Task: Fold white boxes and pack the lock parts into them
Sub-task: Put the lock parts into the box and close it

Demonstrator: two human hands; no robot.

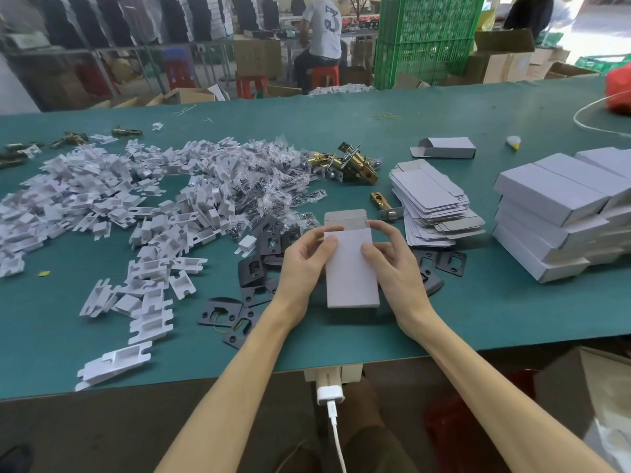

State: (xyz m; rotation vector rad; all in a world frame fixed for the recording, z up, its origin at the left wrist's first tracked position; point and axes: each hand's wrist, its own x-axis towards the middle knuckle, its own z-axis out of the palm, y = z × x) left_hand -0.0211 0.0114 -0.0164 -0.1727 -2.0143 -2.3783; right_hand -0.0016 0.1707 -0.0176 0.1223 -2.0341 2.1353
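Both hands hold 1 white box [351, 268] just above the worktop [478, 319], the left hand [304, 257] and right hand [389, 257] curled round its long sides, far flap open. It looks light, thin card, easily creased, so it is best gripped at the side edges, not the faces.

Factory packing floor: green table [444, 107] heaped with inserts [102, 186], beyond it stacked crates [426, 39], cartons [502, 63], seated worker [322, 32].

White box [350, 268], far flap open, held above black lock plates [254, 268].
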